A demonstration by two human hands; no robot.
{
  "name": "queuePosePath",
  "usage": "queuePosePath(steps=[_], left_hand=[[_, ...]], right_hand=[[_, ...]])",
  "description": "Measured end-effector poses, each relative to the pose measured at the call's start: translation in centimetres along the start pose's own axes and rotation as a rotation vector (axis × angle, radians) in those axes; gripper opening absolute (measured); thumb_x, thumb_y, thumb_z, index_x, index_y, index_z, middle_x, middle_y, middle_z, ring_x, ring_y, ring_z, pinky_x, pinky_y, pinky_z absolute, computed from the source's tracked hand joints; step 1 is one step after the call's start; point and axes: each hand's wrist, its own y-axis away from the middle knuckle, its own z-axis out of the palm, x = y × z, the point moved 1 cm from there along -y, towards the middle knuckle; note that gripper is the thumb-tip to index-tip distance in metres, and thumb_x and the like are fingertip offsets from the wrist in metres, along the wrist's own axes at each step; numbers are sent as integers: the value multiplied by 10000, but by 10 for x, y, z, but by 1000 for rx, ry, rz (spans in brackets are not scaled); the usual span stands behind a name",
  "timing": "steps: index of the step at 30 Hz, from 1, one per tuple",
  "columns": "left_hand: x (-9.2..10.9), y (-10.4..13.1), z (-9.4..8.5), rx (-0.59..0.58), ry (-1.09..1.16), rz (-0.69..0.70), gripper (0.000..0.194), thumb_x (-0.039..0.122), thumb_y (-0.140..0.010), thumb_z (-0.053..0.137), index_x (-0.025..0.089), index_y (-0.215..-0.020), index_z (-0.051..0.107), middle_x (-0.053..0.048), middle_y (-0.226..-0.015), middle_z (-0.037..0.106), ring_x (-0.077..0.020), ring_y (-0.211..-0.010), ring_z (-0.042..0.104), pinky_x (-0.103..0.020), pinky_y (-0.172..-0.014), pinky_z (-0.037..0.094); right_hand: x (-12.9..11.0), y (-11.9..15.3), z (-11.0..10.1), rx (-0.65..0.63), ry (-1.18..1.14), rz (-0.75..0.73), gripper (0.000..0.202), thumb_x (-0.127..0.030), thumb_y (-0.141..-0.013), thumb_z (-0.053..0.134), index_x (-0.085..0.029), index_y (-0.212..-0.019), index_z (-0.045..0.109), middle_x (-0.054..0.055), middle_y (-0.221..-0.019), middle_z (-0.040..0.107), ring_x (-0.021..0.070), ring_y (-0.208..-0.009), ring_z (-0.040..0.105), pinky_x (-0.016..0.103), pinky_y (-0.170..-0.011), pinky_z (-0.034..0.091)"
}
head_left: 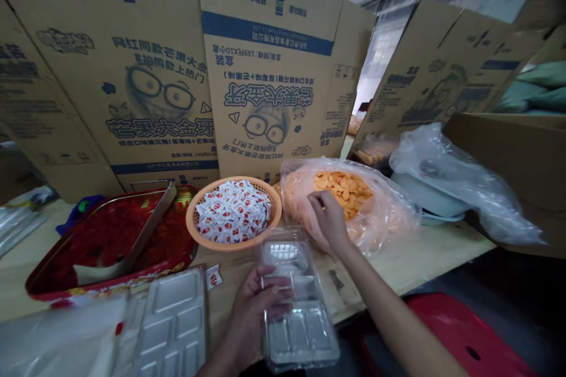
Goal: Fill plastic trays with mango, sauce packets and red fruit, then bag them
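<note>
My left hand (260, 300) is closed around the side of a clear plastic compartment tray (305, 330), its fingers lying across the tray's middle. The tray is tilted up in front of the table edge, and its compartments look empty. At the near-left rim of an open clear bag (389, 218), my right hand (328, 215) has its fingers pinched together. Flat orange pieces (347, 188) fill the bag beside those fingers. Whatever the right fingertips hold is too small to make out. Just left of the bag stands an orange basket (190, 221) of small white-and-red sachets (234, 209).
A red tray (44, 283) with dark red contents and a metal strip (145, 230) sits at left. Stacked plastic trays (172, 318) and one loose sachet (213, 277) lie nearer. Large cartons (274, 82) wall the back. A red stool (464, 330) stands lower right.
</note>
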Motion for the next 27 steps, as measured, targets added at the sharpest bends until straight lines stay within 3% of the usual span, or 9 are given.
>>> queuePosePath(steps=[2, 5, 9, 13, 16, 19, 22, 24, 27], left_hand=[[7, 2, -1, 35, 52, -44, 451, 206, -621, 721, 182, -989, 461, -113, -989, 650, -281, -856, 642, -395, -752, 477], [18, 4, 0, 59, 66, -48, 536, 179, -595, 727, 185, -1039, 427, -134, -1000, 650, -289, -853, 646, -375, -723, 481], [23, -1, 3, 60, 48, -63, 668, 192, -581, 742, 186, -1142, 380, -132, -950, 654, -293, -815, 649, -353, -661, 481], [25, -10, 4, 80, 50, -70, 726, 204, -536, 779, 197, -1148, 388, -137, -1018, 627, -302, -796, 649, -369, -646, 486], [29, -14, 4, 95, 47, -56, 711, 210, -513, 797, 204, -1117, 422, -129, -1070, 604, -297, -802, 649, -364, -649, 487], [33, -15, 4, 76, 27, -53, 687, 190, -530, 784, 197, -1112, 419, -129, -1056, 611, -291, -812, 649, -348, -647, 485], [35, -15, 3, 45, 13, -52, 658, 167, -582, 742, 196, -1136, 386, -144, -1092, 601, -296, -843, 646, -361, -681, 487], [35, -16, 4, 25, 20, -57, 622, 151, -618, 706, 195, -1142, 374, -150, -1125, 585, -298, -874, 640, -376, -722, 486], [32, -17, 8, -33, 53, -52, 583, 121, -640, 668, 191, -1136, 371, -151, -1137, 577, -293, -897, 633, -383, -750, 483]], right_hand=[[37, -29, 6, -164, 216, 148, 252, -164, -877, 367, -126, -873, 616, 101, -907, 641, 176, -849, 567, 251, -731, 413], [80, -64, 19, -270, 307, 191, 218, -56, -796, 424, -96, -806, 638, 134, -874, 653, 185, -812, 585, 245, -704, 403], [99, -88, 45, -317, 356, 204, 239, -27, -774, 445, -76, -912, 634, 180, -1010, 624, 205, -918, 577, 259, -750, 409], [97, -95, 64, -304, 332, 264, 257, -49, -794, 440, -68, -987, 608, 201, -1083, 593, 238, -1015, 548, 334, -812, 423], [99, -98, 64, -279, 249, 348, 210, -42, -767, 462, -76, -884, 634, 189, -997, 631, 244, -993, 569, 346, -832, 422], [100, -98, 47, -215, 120, 447, 169, -46, -726, 482, -75, -770, 643, 189, -870, 655, 272, -946, 597, 337, -800, 436], [90, -88, 18, -147, -78, 508, 167, -123, -741, 484, -87, -814, 631, 147, -825, 661, 248, -840, 629, 319, -708, 477], [72, -72, -1, -134, -240, 506, 186, -193, -759, 490, -118, -875, 616, 95, -806, 660, 195, -744, 638, 284, -641, 495], [32, -36, -18, -206, -754, 514, 243, -289, -688, 617, -158, -892, 605, 33, -730, 636, 139, -606, 608, 253, -560, 490]])
